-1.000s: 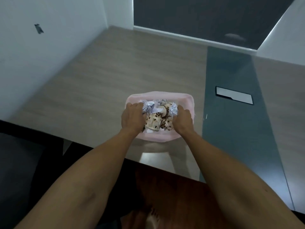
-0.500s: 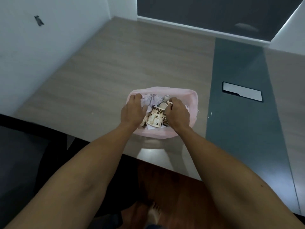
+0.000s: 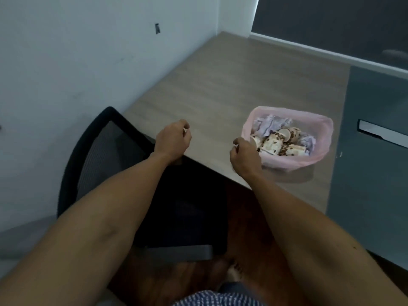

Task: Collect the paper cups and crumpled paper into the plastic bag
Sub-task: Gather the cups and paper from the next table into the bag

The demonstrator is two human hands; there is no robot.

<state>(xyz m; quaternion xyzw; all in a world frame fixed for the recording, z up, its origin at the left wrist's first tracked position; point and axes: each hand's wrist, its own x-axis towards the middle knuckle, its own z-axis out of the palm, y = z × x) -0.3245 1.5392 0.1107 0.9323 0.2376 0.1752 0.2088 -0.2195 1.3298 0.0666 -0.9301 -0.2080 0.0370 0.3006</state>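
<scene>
A pink plastic bag [image 3: 318,159] stands open on the wooden table near its front edge. Inside it lie several brown-spotted paper cups [image 3: 279,143] on their sides and crumpled pale paper [image 3: 268,127]. My right hand [image 3: 245,155] hovers just left of the bag, fingers curled loosely, with nothing in it. My left hand [image 3: 173,140] is over the table's front edge, well left of the bag, fingers also curled and holding nothing.
A black mesh chair [image 3: 106,155] stands at the table's left front corner, against the white wall [image 3: 77,62]. A grey strip [image 3: 371,151] with a metal cable hatch [image 3: 382,133] runs along the table's right side. Wooden floor shows below the table edge.
Both hands have let go of the bag and pulled back toward me. The view has swung left, so the bag now sits to the right and the chair has come into view.
</scene>
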